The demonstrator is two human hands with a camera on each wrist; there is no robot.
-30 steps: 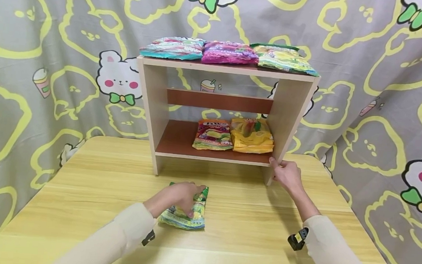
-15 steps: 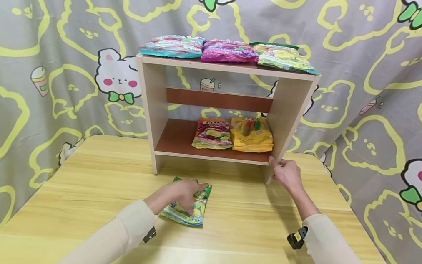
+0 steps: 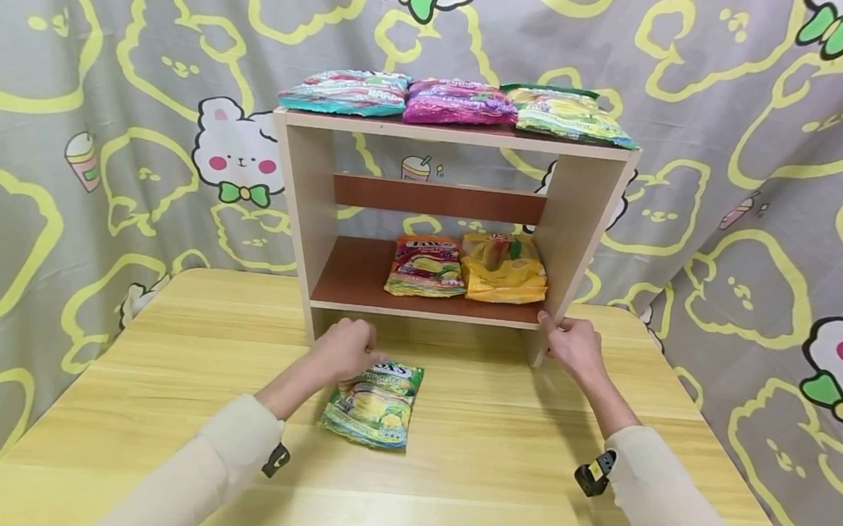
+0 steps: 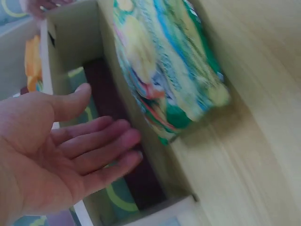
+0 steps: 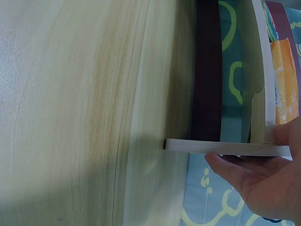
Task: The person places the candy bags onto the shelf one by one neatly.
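Note:
A green and yellow candy bag lies flat on the table in front of the small two-tier shelf. Over its upper left corner hovers my left hand. In the left wrist view that hand has loosely bent fingers, nothing in them, and a gap shows between them and the bag. My right hand holds the shelf's right side panel near the lower board. The right wrist view shows the thumb on one side of the panel and the fingers on the other.
On the lower board sit a dark red candy bag and a yellow one, towards the right. Along the top lie a teal bag, a purple bag and a yellow-green bag. A patterned curtain hangs behind the table.
My left hand has let go of the green bag and moved up and left, uncovering its printed front. The bag has turned slightly on the table. My right hand stays on the shelf.

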